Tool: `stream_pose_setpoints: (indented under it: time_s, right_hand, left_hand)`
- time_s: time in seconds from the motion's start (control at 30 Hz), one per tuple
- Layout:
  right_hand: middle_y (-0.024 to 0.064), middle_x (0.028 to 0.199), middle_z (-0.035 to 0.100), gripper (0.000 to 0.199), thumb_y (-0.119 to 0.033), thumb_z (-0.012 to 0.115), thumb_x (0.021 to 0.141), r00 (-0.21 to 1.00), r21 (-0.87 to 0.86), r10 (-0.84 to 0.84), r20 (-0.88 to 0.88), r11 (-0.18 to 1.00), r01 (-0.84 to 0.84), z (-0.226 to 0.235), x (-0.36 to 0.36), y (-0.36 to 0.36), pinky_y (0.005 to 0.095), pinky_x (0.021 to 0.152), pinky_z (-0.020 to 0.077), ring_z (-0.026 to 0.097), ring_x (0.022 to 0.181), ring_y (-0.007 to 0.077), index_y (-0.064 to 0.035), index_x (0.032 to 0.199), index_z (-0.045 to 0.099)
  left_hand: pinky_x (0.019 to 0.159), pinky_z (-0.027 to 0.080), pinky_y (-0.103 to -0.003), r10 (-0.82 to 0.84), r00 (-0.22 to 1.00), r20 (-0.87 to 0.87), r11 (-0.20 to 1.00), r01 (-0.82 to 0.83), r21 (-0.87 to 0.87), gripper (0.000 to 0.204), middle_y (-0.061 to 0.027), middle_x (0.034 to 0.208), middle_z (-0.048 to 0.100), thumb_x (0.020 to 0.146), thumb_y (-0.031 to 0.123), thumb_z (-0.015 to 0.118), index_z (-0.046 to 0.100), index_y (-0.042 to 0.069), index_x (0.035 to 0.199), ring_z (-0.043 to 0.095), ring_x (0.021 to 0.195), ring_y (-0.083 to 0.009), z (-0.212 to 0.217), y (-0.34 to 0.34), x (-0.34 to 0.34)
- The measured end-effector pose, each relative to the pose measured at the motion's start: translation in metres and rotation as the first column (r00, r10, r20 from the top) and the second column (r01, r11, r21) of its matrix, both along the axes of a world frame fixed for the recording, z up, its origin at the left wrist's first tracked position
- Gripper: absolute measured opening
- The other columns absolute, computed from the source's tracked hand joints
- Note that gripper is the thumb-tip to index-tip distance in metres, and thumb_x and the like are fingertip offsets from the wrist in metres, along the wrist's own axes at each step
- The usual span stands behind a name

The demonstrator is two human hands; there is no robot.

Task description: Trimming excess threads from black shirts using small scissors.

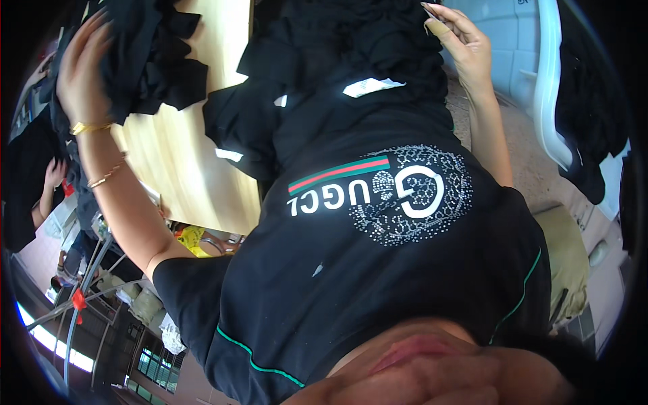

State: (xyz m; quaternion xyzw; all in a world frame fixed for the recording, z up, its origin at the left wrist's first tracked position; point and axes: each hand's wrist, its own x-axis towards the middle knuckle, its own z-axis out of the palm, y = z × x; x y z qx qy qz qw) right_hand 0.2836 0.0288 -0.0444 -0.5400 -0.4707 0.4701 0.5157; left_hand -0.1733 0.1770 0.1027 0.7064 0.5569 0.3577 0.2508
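Blur covered your left hand (84, 74), its fingers stretched upward, so I cannot tell whether it gripped the black fabric pieces (152, 67) just beside it. Those pieces, lying on the wooden tabletop (196, 158) to that hand's right, were cut off by the upper edge. Your right hand (470, 52) had thumb and fingertips drawn close together around a thin sliver (430, 12), too small to identify; how firmly, I cannot tell. Just left of that grip bunched the black cloth heap (337, 50), its folds hiding one another, a white label (372, 86) showing below. Right of the grip stood a pale-blue plastic tub (549, 88), partly out of frame; black cloth (594, 108) lay beyond its rim.
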Motion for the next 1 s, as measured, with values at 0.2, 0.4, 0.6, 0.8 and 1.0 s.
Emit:
stream_pose_setpoints:
  time_s: [0.2,0.4,0.6,0.8,1.0]
  right_hand:
    - [-0.0029,0.090,0.066,0.026,-0.010,0.070,0.094,0.987,-0.085,-0.138,-0.085,0.988,0.130,-0.015,0.007,-0.003,0.0184,0.068,0.0415,0.055,0.074,0.0038,-0.0008,0.118,0.071]
    - [-0.0049,0.088,0.067,0.028,-0.013,0.071,0.094,0.962,0.002,-0.251,-0.104,0.967,0.253,-0.003,0.026,-0.006,0.0168,0.064,0.0384,0.052,0.070,0.0010,-0.0015,0.119,0.070]
    - [-0.0070,0.088,0.062,0.029,-0.011,0.070,0.095,0.955,0.121,-0.297,-0.025,0.947,0.298,-0.001,0.046,-0.010,0.0164,0.064,0.0366,0.049,0.071,0.0006,-0.0007,0.122,0.069]
    - [-0.0035,0.093,0.064,0.027,-0.008,0.069,0.095,0.974,0.109,-0.202,-0.100,0.971,0.213,-0.006,0.024,0.008,0.0181,0.067,0.0418,0.055,0.075,0.0035,0.0013,0.120,0.068]
    - [0.0020,0.101,0.063,0.024,0.000,0.066,0.092,0.997,0.125,0.063,-0.048,0.991,-0.056,0.028,-0.019,0.021,0.0209,0.079,0.0444,0.058,0.087,0.0077,0.0048,0.116,0.067]
  left_hand:
    - [0.102,0.048,-0.039,-0.645,0.752,-0.134,0.754,0.599,-0.269,0.057,-0.0237,0.128,0.060,0.091,0.032,0.070,0.056,-0.004,0.132,0.059,0.119,-0.0383,-0.092,-0.071,0.199]
    - [0.090,0.053,-0.042,-0.621,0.742,-0.253,0.784,0.599,-0.165,0.028,-0.0210,0.099,0.069,0.091,0.017,0.063,0.070,0.000,0.112,0.067,0.097,-0.0374,-0.146,-0.068,0.268]
    - [0.106,0.043,-0.029,-0.082,0.659,0.747,0.735,0.547,-0.402,0.032,-0.0113,0.122,0.068,0.099,0.006,0.060,0.062,-0.006,0.129,0.062,0.119,-0.0172,-0.084,-0.050,0.164]
    - [0.115,0.039,-0.046,-0.022,0.128,0.992,0.848,0.528,-0.049,0.047,-0.0211,0.137,0.060,0.097,0.015,0.051,0.051,-0.004,0.140,0.056,0.130,-0.0297,-0.021,-0.126,0.032]
    - [0.113,0.041,-0.037,0.190,0.297,0.936,0.982,-0.045,-0.185,0.039,-0.0133,0.137,0.061,0.100,0.025,0.052,0.060,0.000,0.128,0.058,0.127,-0.0234,-0.012,-0.176,-0.138]
